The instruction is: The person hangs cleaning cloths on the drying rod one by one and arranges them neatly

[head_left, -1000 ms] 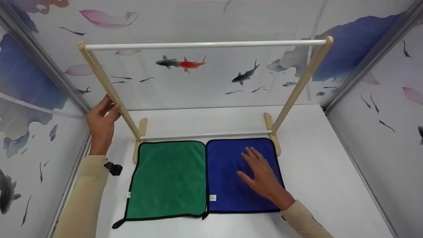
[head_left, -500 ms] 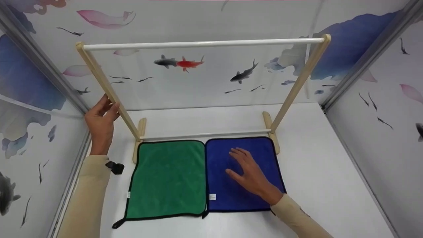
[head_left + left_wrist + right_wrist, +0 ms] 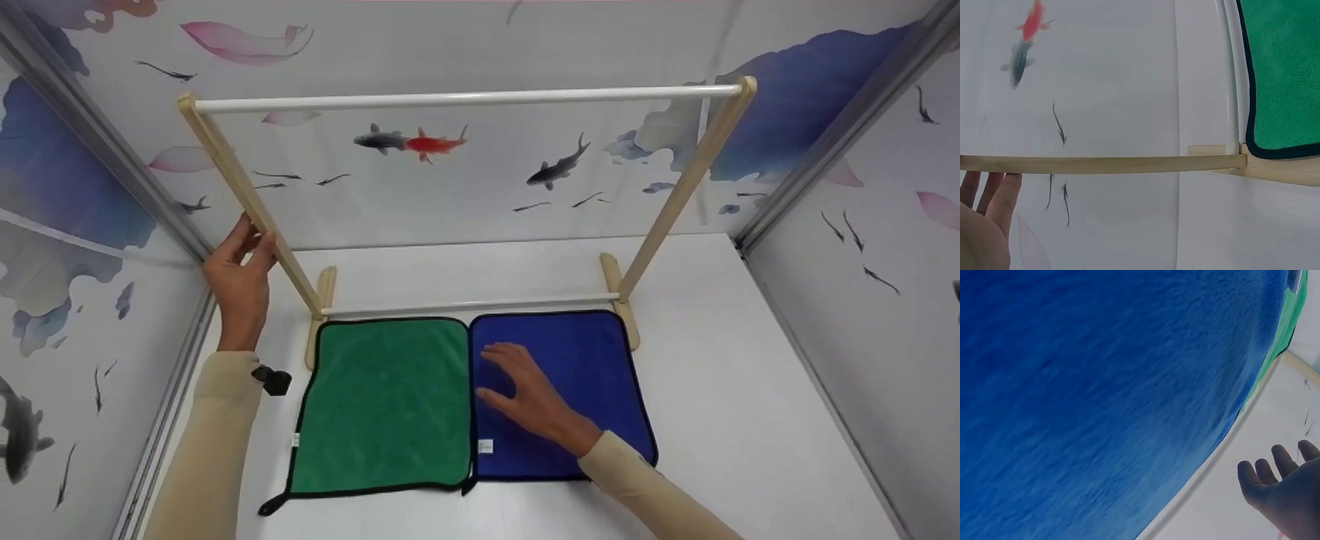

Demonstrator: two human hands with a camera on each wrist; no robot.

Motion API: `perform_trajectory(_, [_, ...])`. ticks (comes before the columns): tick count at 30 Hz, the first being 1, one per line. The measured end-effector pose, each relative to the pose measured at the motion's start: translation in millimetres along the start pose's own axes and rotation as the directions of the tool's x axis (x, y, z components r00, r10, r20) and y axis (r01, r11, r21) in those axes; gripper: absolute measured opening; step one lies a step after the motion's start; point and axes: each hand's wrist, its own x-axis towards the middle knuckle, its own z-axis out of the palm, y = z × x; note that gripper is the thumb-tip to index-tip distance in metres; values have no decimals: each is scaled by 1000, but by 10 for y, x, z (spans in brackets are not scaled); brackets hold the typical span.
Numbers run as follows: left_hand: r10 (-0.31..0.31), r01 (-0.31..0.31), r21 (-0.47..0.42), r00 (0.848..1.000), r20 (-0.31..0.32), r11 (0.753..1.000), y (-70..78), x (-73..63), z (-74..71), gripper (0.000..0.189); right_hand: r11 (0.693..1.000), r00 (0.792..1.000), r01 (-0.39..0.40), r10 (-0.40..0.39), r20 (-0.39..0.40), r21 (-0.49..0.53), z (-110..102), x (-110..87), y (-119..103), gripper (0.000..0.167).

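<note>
A wooden towel rack with white crossbars stands behind two cloths. My left hand holds its left upright, thumb at the near face and fingers reaching behind, where their tips are hidden. In the left wrist view the fingers meet the edge of the wooden upright. On the right lies a flat blue cloth with black edging and a white tag. My right hand, fingers spread and slightly bent, is over its left part; touching or not, I cannot tell. Beside it lies a green cloth, also flat and black-edged.
Printed wall panels with fish and petals enclose the white table at the back and both sides. A black loop sticks out at the green cloth's lower left corner. The rack's right foot stands beside the blue cloth's upper right corner.
My right hand has moved left across the blue cloth, from its right half towards the edge by the green cloth. My left hand stays at the rack's upright. Both cloths lie as before.
</note>
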Motion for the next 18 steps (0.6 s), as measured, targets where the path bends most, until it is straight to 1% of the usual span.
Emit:
perform_trajectory(5, [20, -20, 55, 1000, 0, 998, 7, -12, -3, 50, 997, 997, 72, -72, 16, -20, 150, 93, -60, 56])
perform_trajectory(7, [25, -24, 79, 1000, -6, 997, 5, -9, -2, 52, 996, 996, 86, -86, 21, -14, 206, 130, -80, 54])
perform_trajectory(12, [33, -31, 78, 999, -23, 996, -12, 4, 23, 52, 997, 995, 82, -83, 49, 8, 353, 216, -95, 51])
perform_trajectory(15, [58, -55, 87, 998, -28, 995, -25, 0, 34, 49, 997, 994, 78, -78, 72, 14, 441, 269, -100, 52])
perform_trajectory(18, [71, -68, 103, 997, -33, 992, -45, -2, 44, 49, 997, 993, 80, -80, 86, -1, 508, 322, -126, 51])
